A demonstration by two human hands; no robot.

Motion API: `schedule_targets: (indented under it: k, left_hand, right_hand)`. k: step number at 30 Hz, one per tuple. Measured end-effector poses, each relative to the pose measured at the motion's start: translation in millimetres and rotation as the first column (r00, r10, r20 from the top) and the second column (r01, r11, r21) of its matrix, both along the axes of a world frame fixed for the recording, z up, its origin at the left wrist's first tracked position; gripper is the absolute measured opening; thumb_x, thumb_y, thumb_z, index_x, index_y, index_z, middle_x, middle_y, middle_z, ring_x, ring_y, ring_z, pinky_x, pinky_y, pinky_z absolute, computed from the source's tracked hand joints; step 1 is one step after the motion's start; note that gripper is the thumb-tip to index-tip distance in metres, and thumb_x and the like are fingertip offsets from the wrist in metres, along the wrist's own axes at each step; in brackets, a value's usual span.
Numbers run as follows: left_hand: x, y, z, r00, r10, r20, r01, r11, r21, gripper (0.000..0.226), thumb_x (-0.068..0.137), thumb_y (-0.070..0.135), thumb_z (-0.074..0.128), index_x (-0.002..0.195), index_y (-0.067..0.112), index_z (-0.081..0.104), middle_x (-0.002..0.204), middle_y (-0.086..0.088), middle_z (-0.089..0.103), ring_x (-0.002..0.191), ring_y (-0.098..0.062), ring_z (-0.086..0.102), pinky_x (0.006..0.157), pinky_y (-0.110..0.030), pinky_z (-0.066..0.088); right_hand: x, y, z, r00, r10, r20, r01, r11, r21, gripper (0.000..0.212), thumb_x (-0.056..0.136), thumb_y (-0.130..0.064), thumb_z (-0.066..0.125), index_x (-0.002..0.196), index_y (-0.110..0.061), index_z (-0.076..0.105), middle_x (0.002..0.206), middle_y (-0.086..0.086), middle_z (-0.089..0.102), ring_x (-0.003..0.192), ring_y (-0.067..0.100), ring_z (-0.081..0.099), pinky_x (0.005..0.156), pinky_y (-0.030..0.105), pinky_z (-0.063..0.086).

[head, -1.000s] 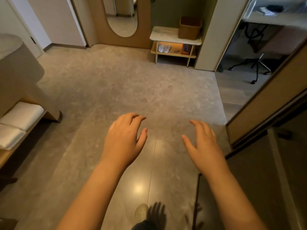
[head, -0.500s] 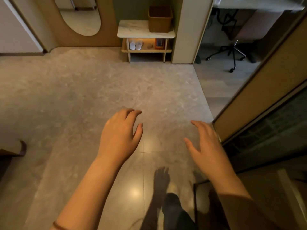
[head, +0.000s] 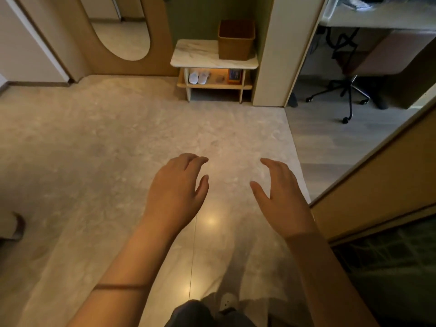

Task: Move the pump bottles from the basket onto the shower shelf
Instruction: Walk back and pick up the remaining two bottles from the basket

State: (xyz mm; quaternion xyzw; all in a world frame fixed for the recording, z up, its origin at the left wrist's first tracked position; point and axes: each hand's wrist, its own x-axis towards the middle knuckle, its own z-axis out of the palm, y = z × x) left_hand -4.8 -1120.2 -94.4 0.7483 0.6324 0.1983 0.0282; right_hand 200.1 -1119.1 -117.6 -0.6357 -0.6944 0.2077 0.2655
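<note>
A brown woven basket (head: pixel 236 40) stands on the right end of a small marble-topped side table (head: pixel 195 55) against the far wall. Its inside is hidden, so no pump bottles show. No shower shelf is in view. My left hand (head: pixel 175 190) and my right hand (head: pixel 282 197) hover over the stone floor, well short of the table. Both hold nothing, with fingers loosely curled and apart. A thin band circles my left forearm.
White slippers (head: pixel 199 77) and a small box (head: pixel 235 75) sit on the table's lower shelf. A pillar (head: pixel 273 50) stands right of it, an office chair (head: pixel 349 90) beyond. A wooden sliding door (head: pixel 377 185) runs along my right. An oval mirror (head: pixel 122 31) is at upper left.
The view has swung left to right and moved forward, so the side table and basket look nearer and more central. The towel shelf at left has gone from view. Both hands stay empty.
</note>
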Motion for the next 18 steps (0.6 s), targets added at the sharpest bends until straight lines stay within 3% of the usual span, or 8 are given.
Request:
schedule_targets:
  k: [8,18]
  left_hand:
    - [-20,90,-12,1.000,0.019,-0.015,-0.019,0.999,-0.026,0.039,0.090,0.032,0.056,0.125,0.016,0.056,0.120,-0.005,0.059,0.103,-0.023,0.058,0.077,-0.033,0.046]
    - [-77,257,-4,0.991,-0.054,0.126,0.039,0.992,0.120,0.041,0.088,0.037,0.055,0.123,0.015,0.057,0.115,-0.003,0.060,0.101,-0.020,0.058,0.077,-0.031,0.047]
  right_hand:
    - [-18,95,-11,1.000,0.031,0.000,-0.031,0.999,0.010,0.055,0.091,-0.040,0.052,0.141,-0.025,0.033,0.145,-0.005,0.039,0.130,0.012,0.037,0.098,0.019,0.026]
    - [-65,260,16,0.991,-0.042,0.124,0.029,0.994,0.105,0.054,0.091,-0.036,0.054,0.139,-0.019,0.037,0.144,0.001,0.041,0.133,0.015,0.037,0.103,0.022,0.026]
